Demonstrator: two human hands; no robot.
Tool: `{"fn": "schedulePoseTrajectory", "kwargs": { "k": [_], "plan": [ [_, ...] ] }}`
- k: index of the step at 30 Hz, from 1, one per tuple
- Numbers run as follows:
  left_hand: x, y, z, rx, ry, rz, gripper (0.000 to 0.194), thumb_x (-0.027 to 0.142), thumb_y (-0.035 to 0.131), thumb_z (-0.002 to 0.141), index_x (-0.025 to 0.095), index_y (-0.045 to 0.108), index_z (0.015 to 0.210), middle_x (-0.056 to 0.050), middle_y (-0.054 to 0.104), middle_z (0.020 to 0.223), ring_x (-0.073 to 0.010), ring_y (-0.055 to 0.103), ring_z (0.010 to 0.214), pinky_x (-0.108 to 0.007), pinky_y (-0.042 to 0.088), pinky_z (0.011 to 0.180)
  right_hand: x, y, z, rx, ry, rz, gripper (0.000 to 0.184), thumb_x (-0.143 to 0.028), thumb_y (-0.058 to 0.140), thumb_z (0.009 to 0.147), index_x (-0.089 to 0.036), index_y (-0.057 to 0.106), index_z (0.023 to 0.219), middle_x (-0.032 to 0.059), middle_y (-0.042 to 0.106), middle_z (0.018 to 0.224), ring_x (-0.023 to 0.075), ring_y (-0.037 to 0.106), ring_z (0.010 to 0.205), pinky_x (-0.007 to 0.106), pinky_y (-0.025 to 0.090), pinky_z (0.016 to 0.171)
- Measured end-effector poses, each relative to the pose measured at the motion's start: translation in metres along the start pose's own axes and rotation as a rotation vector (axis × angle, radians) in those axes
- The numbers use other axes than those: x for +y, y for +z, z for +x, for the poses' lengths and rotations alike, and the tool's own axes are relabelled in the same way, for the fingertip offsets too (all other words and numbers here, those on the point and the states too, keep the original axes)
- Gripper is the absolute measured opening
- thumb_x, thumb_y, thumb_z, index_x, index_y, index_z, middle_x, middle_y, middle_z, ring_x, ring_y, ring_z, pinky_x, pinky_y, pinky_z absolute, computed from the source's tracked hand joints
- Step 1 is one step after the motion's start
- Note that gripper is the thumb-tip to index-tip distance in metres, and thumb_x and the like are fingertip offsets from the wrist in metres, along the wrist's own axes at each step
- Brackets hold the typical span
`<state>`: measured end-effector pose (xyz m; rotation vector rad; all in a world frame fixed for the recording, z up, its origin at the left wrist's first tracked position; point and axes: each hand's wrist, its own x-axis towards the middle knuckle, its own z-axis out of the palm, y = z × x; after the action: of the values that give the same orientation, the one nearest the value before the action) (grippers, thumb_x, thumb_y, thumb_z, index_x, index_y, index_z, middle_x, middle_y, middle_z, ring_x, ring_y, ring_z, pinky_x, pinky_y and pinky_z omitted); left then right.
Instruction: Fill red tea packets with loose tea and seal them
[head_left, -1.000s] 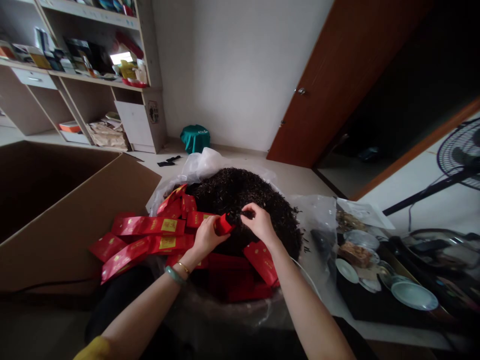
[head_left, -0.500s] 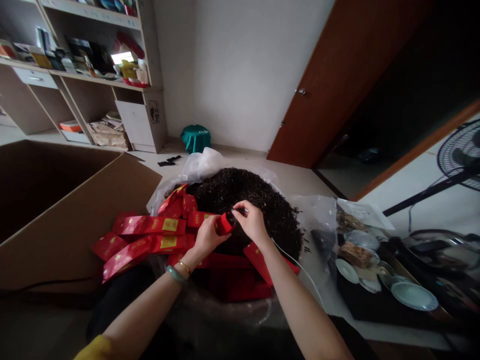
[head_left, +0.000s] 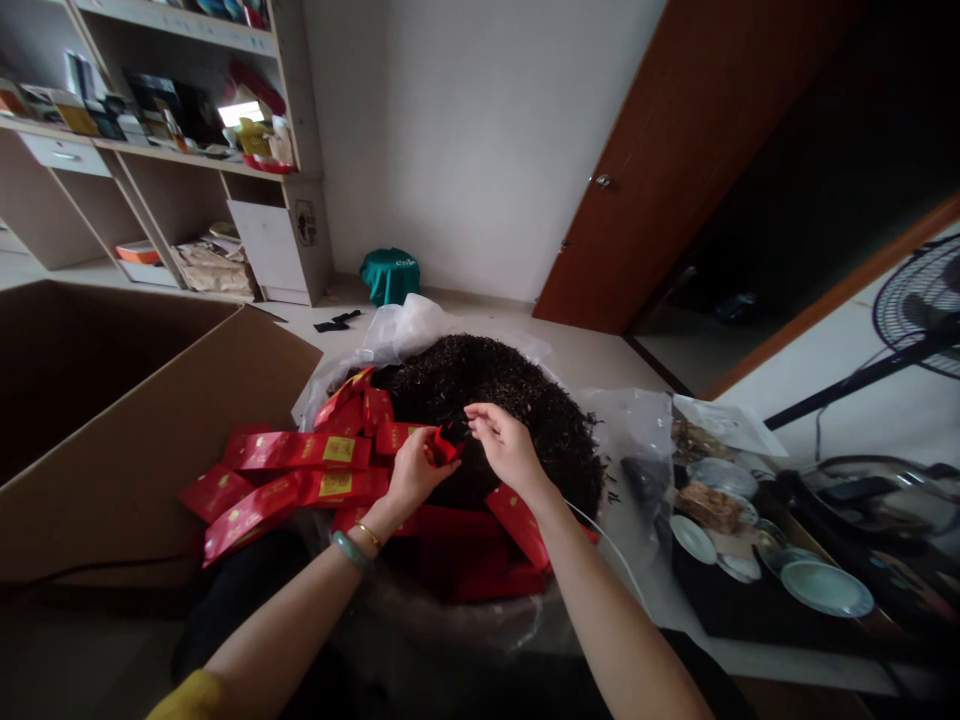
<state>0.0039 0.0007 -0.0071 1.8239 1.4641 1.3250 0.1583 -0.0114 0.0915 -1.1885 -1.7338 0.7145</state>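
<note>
My left hand (head_left: 415, 467) is closed around a small red pouch (head_left: 448, 446), whose dark mouth faces up and to the right. Just right of that mouth is my right hand (head_left: 501, 442), its fingers slightly curved and apart, with nothing visible in them. Both hands are above a large heap of dark dried leaves, like loose tea (head_left: 480, 370), in a clear plastic bag (head_left: 401, 328). Flat red pouches (head_left: 300, 450) with gold print lie in a pile on the left of the heap. More red pouches (head_left: 480, 555) lie along its near side.
An open cardboard box (head_left: 187, 420) stands at the left. On the right, a dark tray (head_left: 720, 610) holds pale dishes (head_left: 825, 588) and other ware near a standing fan (head_left: 926, 300). A green-covered stool (head_left: 390, 277) is by the wall. A white cord (head_left: 611, 545) runs beside my right forearm.
My right hand has come slightly away from the pouch, and its pinched fingers have loosened. The pouch's mouth now shows dark and wider. My left hand stays in place.
</note>
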Motion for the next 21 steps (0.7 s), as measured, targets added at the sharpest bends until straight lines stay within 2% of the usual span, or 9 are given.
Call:
{"fn": "schedulePoseTrajectory", "kwargs": {
  "k": [3,5,7,10,12,17,21],
  "plan": [
    [0.003,0.000,-0.001,0.015,-0.005,-0.069,0.049,0.027,0.074,0.063,0.019,0.051,0.105,0.000,0.062,0.082,-0.0133,0.061,0.066,-0.027,0.052,0.062,-0.001,0.001,-0.007,-0.088,-0.040,-0.126,0.032,-0.023,0.059,0.076,-0.021,0.063,0.108,0.0095,0.061,0.110,0.0183,0.062,0.087,0.028,0.055,0.064],
    [0.004,0.001,-0.002,0.008,0.001,-0.099,0.051,0.024,0.072,0.063,0.019,0.049,0.108,-0.002,0.062,0.090,-0.0134,0.062,0.069,-0.027,0.053,0.064,0.000,0.004,-0.010,-0.130,-0.077,-0.186,0.039,-0.019,0.065,0.071,-0.022,0.063,0.110,0.0090,0.061,0.110,0.0173,0.062,0.084,0.028,0.054,0.066],
    [0.003,0.003,-0.004,-0.001,-0.001,-0.105,0.058,0.024,0.072,0.062,0.019,0.046,0.113,-0.005,0.062,0.098,-0.0147,0.063,0.073,-0.029,0.054,0.067,0.002,0.007,-0.010,-0.134,-0.092,-0.204,0.032,-0.017,0.064,0.072,-0.022,0.066,0.104,0.0068,0.064,0.102,0.0158,0.062,0.079,0.028,0.054,0.069],
    [0.001,0.006,-0.004,-0.010,-0.023,-0.087,0.065,0.029,0.074,0.062,0.019,0.043,0.117,-0.005,0.062,0.096,-0.0171,0.064,0.077,-0.033,0.054,0.070,0.004,0.006,-0.008,-0.081,-0.076,-0.185,0.015,-0.017,0.058,0.076,-0.021,0.069,0.086,0.0040,0.066,0.085,0.0153,0.063,0.073,0.027,0.053,0.067],
    [0.001,0.006,-0.004,-0.010,-0.040,-0.068,0.066,0.030,0.075,0.061,0.019,0.043,0.118,-0.004,0.063,0.093,-0.0186,0.064,0.079,-0.035,0.054,0.073,0.005,0.003,-0.006,-0.024,-0.070,-0.167,0.013,-0.020,0.056,0.078,-0.020,0.069,0.079,0.0039,0.067,0.080,0.0161,0.064,0.070,0.028,0.053,0.067],
    [0.007,0.001,-0.002,0.075,-0.018,0.039,0.063,0.027,0.076,0.061,0.019,0.046,0.116,-0.006,0.062,0.096,-0.0236,0.062,0.091,-0.040,0.051,0.082,0.009,-0.003,-0.011,0.123,-0.035,-0.178,0.015,-0.026,0.052,0.078,-0.018,0.065,0.078,0.0047,0.068,0.074,0.0169,0.063,0.062,0.028,0.051,0.061],
    [0.012,-0.002,-0.003,0.125,0.012,0.139,0.065,0.029,0.078,0.059,0.020,0.047,0.115,-0.008,0.061,0.106,-0.0275,0.058,0.101,-0.043,0.048,0.088,0.019,-0.004,-0.018,0.192,-0.025,-0.244,0.015,-0.029,0.051,0.079,-0.019,0.061,0.078,0.0057,0.068,0.076,0.0175,0.062,0.064,0.030,0.050,0.065]
  ]
}}
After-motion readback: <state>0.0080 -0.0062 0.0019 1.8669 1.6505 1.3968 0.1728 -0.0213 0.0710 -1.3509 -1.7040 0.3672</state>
